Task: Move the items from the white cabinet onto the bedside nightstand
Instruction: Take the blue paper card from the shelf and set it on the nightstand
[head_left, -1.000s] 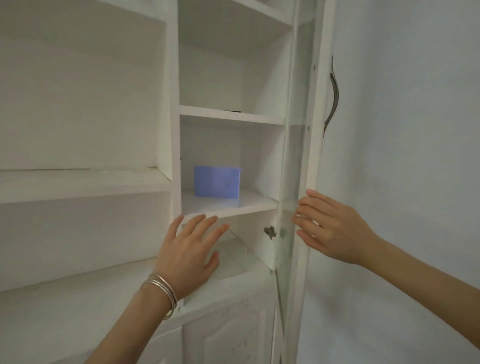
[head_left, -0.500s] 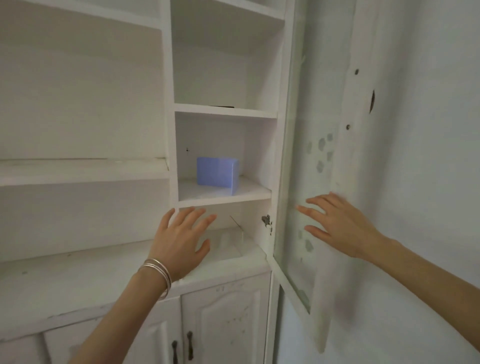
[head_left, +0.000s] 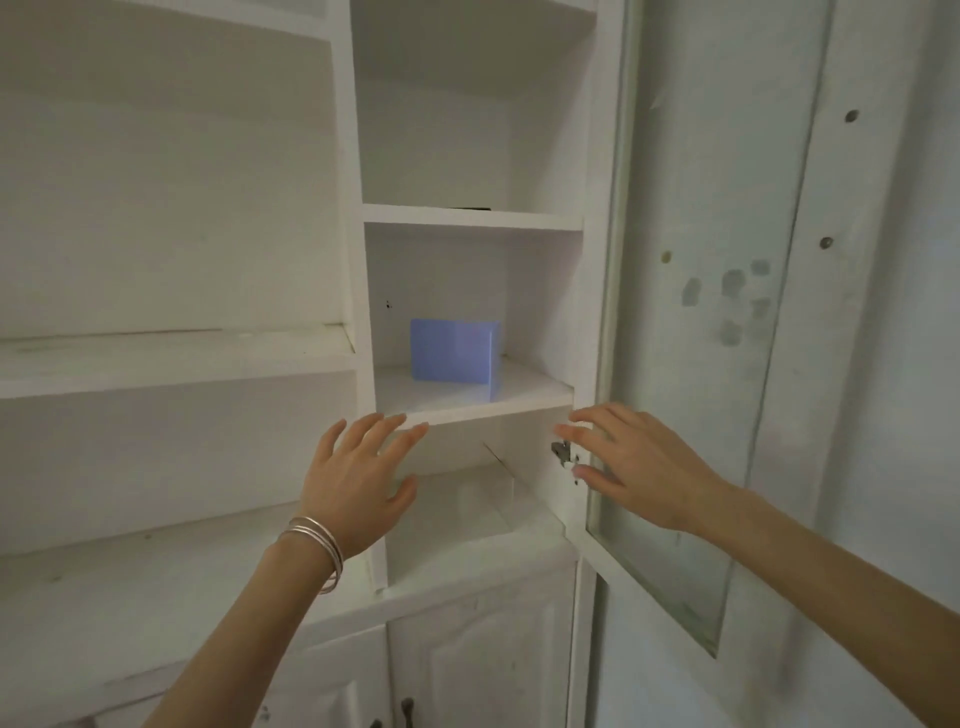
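Both our hands are raised toward the white cabinet (head_left: 358, 291), fingers spread and empty. Our left hand (head_left: 358, 480), with silver bangles (head_left: 319, 545) at its wrist, hovers below the shelf (head_left: 467, 402) edge. Above and between our hands, a blue box (head_left: 452, 353) stands on that shelf. Our right hand (head_left: 636, 467) reaches beside the hinge (head_left: 561, 451) of the open glass door (head_left: 696, 332).

You have a single view, from the camera on your head, facing forward and slightly up into the open white cabinet (head_left: 358, 260) from close range, near enough that both forearms reach in from the bottom edge. The shelf (head_left: 467, 402) lies just beyond your left fingers (head_left: 382, 428), and the glass door (head_left: 691, 364) stands beyond your right fingers (head_left: 587, 421). No second view shares this scene.
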